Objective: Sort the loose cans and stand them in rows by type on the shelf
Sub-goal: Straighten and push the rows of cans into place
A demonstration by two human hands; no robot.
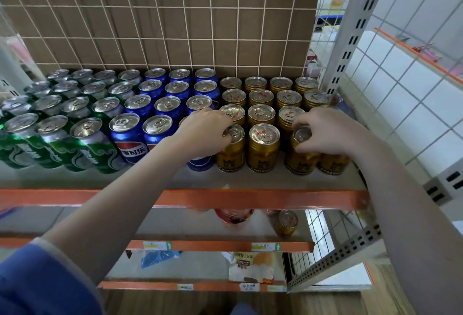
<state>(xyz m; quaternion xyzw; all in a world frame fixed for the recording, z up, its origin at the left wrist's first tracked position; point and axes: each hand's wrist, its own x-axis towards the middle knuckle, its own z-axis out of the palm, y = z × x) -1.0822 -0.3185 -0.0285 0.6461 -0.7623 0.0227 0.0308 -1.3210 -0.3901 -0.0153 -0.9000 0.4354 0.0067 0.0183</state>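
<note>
Left fingers curled down over the top rim of a gold can, holding it. Right fingers pinched around the lid of another gold can, holding that one too. Both cans up on end at the front of the gold rows, right side of the shelf. Probably full, so a bit heavy. Hard and smooth metal, likely slippery, easy to dent. Best held around the top rim, or around the sides. Round and tall, long way straight up, lids to the top. Just left, blue cans in rows. Farther left, green cans in rows. One more gold can alone on the shelf below.
</note>
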